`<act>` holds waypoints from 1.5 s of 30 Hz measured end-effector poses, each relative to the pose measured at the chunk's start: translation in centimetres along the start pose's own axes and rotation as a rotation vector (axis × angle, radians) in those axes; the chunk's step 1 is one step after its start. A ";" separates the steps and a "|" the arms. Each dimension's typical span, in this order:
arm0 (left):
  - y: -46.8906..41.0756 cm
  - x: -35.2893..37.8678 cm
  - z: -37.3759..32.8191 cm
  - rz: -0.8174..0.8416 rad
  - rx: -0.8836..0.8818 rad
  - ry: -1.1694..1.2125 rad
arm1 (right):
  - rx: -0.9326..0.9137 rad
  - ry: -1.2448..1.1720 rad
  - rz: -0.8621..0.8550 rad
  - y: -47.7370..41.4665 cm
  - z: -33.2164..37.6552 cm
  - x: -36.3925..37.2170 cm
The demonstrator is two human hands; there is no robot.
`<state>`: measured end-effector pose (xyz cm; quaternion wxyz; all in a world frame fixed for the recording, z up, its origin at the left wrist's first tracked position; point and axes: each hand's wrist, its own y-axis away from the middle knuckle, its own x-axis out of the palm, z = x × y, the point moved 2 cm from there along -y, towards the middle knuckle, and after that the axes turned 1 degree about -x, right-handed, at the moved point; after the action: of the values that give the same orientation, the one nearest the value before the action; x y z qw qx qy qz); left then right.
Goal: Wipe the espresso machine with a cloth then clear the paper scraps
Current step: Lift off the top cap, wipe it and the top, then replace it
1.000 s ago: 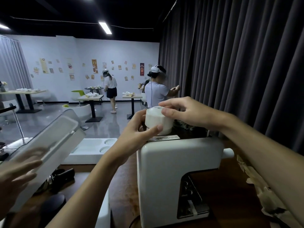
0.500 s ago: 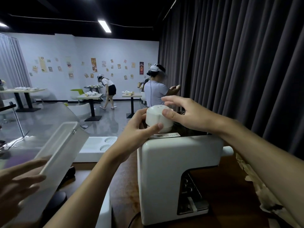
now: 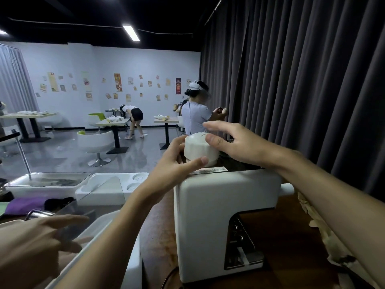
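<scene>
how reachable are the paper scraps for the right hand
Probably yes: the right hand grips the white cap, but the paper scraps lie uncovered just below its forearm beside the espresso machine.

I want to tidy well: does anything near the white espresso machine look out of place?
Yes. Torn brown paper scraps lie strewn along the dark wooden counter, right of the white espresso machine.

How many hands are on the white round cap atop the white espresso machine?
2. The left hand grips the white round cap from the front-left; the right hand pinches its upper right. A third hand at lower left is clear of it.
</scene>
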<state>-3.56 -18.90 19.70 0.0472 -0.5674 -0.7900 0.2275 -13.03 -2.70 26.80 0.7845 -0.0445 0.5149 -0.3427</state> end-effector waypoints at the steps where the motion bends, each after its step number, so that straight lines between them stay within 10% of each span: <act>1: 0.2 0.0 -0.1 0.013 0.005 -0.014 | -0.001 -0.007 0.008 0.0 0.0 0.0; 45: 1.1 -0.7 0.0 0.126 -0.021 -0.166 | 0.010 0.250 0.081 -1.4 1.1 0.0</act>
<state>-2.35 -19.24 19.41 -0.0388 -0.5956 -0.7563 0.2680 -12.83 -4.08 27.86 0.7277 0.0234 0.6082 -0.3163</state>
